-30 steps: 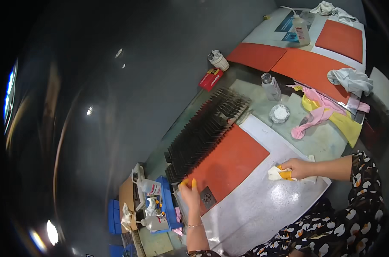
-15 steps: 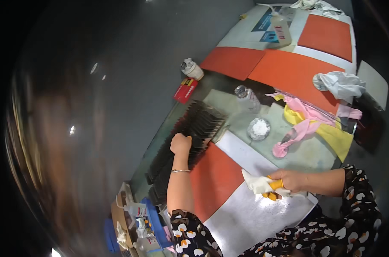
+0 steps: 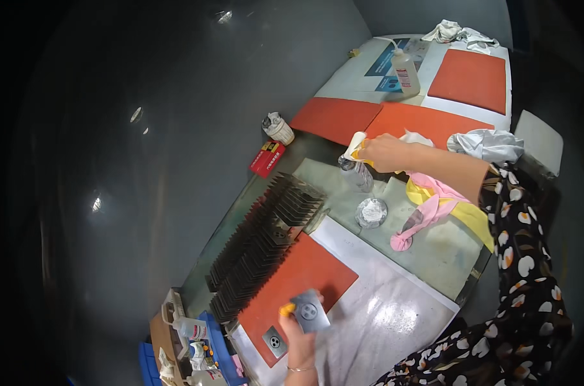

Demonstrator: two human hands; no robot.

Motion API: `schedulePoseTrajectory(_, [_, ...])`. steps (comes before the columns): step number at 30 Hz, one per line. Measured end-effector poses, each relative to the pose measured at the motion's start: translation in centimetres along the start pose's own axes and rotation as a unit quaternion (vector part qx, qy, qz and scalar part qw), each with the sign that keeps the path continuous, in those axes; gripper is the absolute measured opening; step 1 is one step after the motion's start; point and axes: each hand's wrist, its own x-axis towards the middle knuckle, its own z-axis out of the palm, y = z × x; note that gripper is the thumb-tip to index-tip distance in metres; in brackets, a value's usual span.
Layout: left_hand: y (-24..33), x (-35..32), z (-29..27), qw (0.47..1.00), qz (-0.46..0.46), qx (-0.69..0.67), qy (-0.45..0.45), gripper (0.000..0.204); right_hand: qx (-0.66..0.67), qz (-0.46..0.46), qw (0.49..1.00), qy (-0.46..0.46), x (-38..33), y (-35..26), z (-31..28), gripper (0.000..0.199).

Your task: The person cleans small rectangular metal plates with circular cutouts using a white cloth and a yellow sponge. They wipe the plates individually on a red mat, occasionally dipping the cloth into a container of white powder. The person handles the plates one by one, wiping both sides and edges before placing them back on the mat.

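fingers of the left hand (image 3: 300,341) were pinched round a small grey square plate (image 3: 308,311), an orange-tipped fingertip showing at its left edge. that plate sat tilted over the near end of the orange mat (image 3: 298,286), with a second grey plate (image 3: 274,336) lying flat on the mat just to the left of the wrist. right beside the mat, on its far-left side, ran the long rack of dark upright plates (image 3: 260,244), its long axis going from near-left to far-right, so the left hand was clearly the nearer one to it. over on the far side, the right hand (image 3: 385,153) was closed on a white cloth (image 3: 355,145), fingers wrapped and holding it directly above a clear bottle (image 3: 356,174), close to touching the top, though contact was hard to judge. a round clear lid (image 3: 372,212) lay just near of the bottle, and pink and yellow gloves (image 3: 433,206) were draped under the right forearm. the two hands were well apart.
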Motion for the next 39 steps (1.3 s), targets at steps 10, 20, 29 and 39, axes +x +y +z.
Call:
schedulePoseTrajectory(10, [-5.0, -6.0, -1.6, 0.984, -0.085, -0.151, 0.037, 0.05, -0.155, 0.024, 0.986, -0.055, 1.9, -1.0, 1.3, 0.019])
schedulePoseTrajectory(20, [-4.5, -10.8, -1.6, 0.959, 0.004, 0.139, -0.248, 0.036, 0.228, -0.266, 0.931, -0.101, -14.4, -18.1, -1.0, 0.027])
schedulePoseTrajectory(29, [-3.5, -13.1, -2.4, 0.931, 0.04, 0.23, -0.279, 0.013, 0.312, -0.35, 0.873, -0.136, -15.8, -25.6, 2.3, 0.038])
schedulePoseTrajectory(39, [-4.4, -13.8, -2.1, 0.934, -0.023, 0.204, -0.293, 0.018, 0.268, -0.38, 0.853, -0.237, -14.3, -27.8, 1.3, 0.017])
